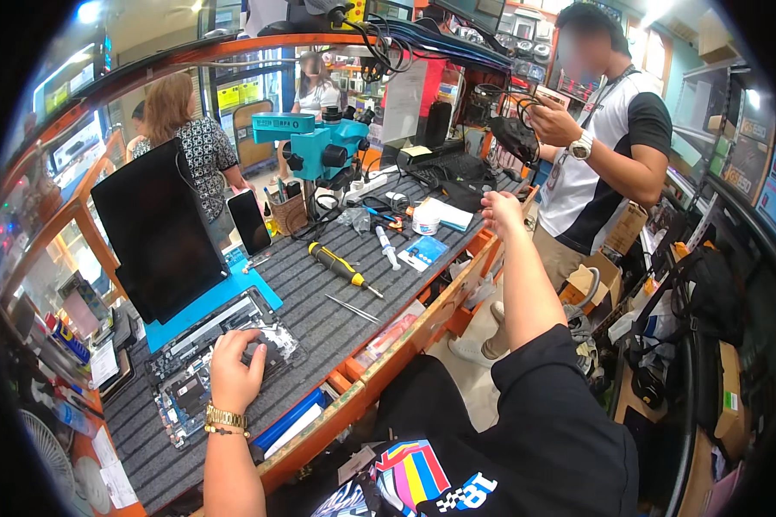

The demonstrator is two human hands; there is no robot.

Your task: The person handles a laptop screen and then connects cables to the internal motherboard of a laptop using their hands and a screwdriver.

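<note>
An opened laptop base [179,392] with its boards showing lies on the ridged grey mat [319,340] at the left. Over its inner parts rests my left hand [237,370], thumb and fingers apart, touching it. My right hand [502,211] is stretched out above the bench's right edge, fingers loosely curled and apart, with nothing visible in them. It is nearest to a white jar [425,221] and a blue packet [424,252]. Between the hands lie metal tweezers [353,309], a yellow-and-black screwdriver [341,264] and a syringe [386,249].
A black screen panel [155,233] stands behind the laptop beside a phone [248,221]. A teal microscope [323,155] rises at the back. An open drawer [388,366] runs along the front edge. A co-worker [612,164] stands at the right, holding something with dark cables.
</note>
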